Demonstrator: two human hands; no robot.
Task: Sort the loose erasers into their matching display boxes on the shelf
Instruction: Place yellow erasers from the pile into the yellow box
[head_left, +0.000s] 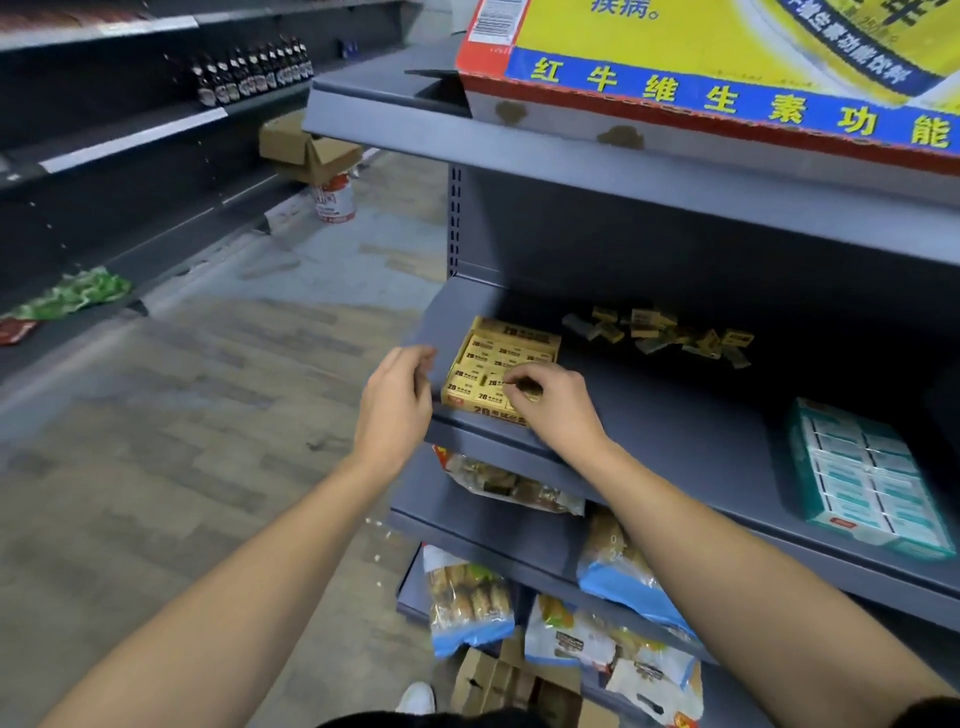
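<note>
While both bare forearms reach in from below, the right hand (558, 402) sits over the front right corner of the yellow box (501, 371), its thumb and fingers curled together and pinching one small yellow eraser (525, 387) just above the packed rows. Left hand (397, 402): fingers bent, tips touching the left end of the grey shelf (675, 415) just beside the box; whether it grips the shelf edge or only rests there cannot be told. Yellow box: one, open-topped, at the left end of the shelf, filled with yellow erasers marked 2B laid in rows; exact number not countable, as the hand covers part. Loose erasers (660, 332): one scattered heap at the back of the same shelf, right of the yellow box and well apart from it, yellow and pale pieces mixed, too dim to count. Teal box (865, 475): one, at the right of the shelf near its front edge, holding two columns of white-and-teal erasers. Carton (727, 67): one, yellow, red and blue with printed characters, on the shelf above. Snack bags (470, 603): several on the two lower shelves. Bottles (252, 78): one row on the far rack across the aisle. Cardboard box (306, 148) and a red-and-white tub (334, 200): one each, on the floor.
</note>
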